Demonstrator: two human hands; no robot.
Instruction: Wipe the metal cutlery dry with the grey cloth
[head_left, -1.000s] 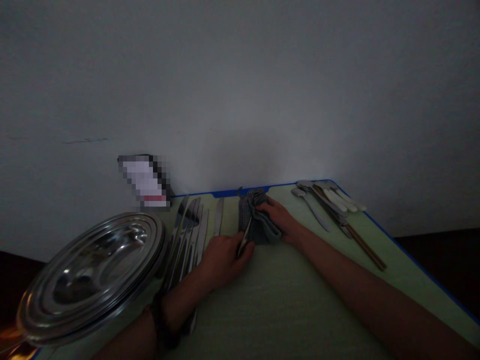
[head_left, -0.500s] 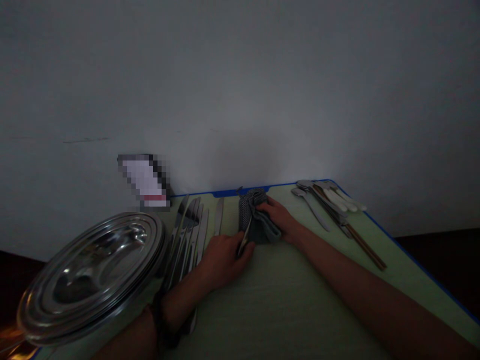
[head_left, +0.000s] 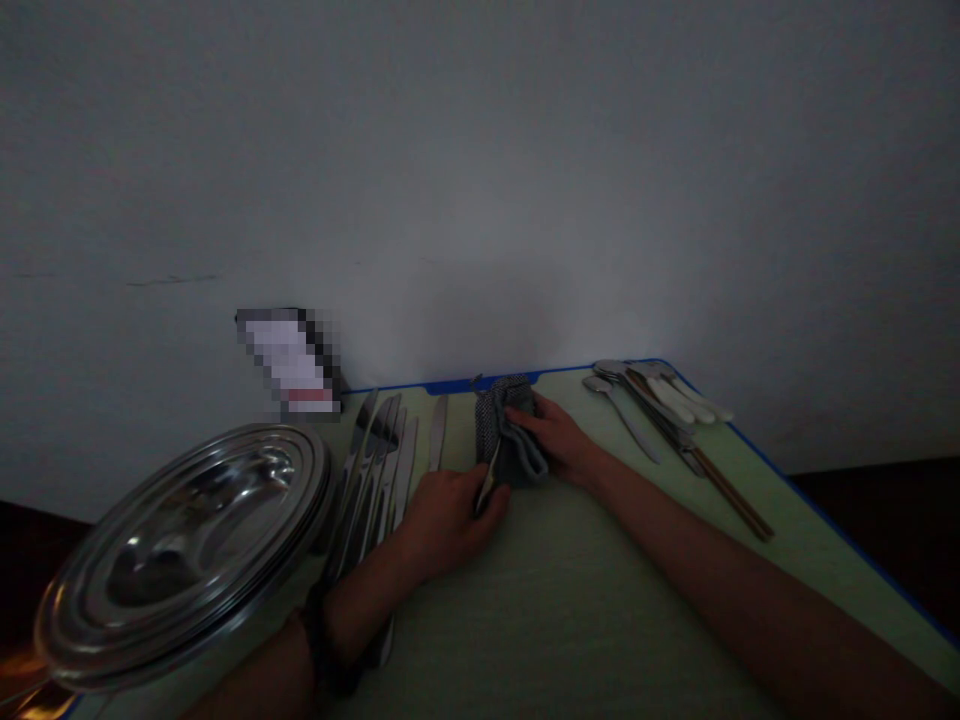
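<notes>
My left hand [head_left: 454,515] is closed around the handle of a piece of metal cutlery [head_left: 491,475]; most of its upper part is hidden by a cloth, so its kind is unclear. My right hand [head_left: 555,432] grips the folded grey cloth [head_left: 517,460], which is wrapped about the cutlery. Beside my left hand lies a single table knife [head_left: 438,432]. A row of several knives [head_left: 405,460] and other flat metal cutlery sits left of it, partly covered by my left forearm.
Stacked oval metal dishes [head_left: 247,580] stand at the left. A blurred-out phone-like object [head_left: 289,360] leans against the wall. To the right lie a spoon [head_left: 622,415], white-handled cutlery [head_left: 679,400] and wooden chopsticks [head_left: 731,495] on the green, blue-edged table [head_left: 570,620].
My right hand and the lower fold of the cloth have shifted slightly left along the cutlery. The left hand stays nearly still, keeping its hold.
</notes>
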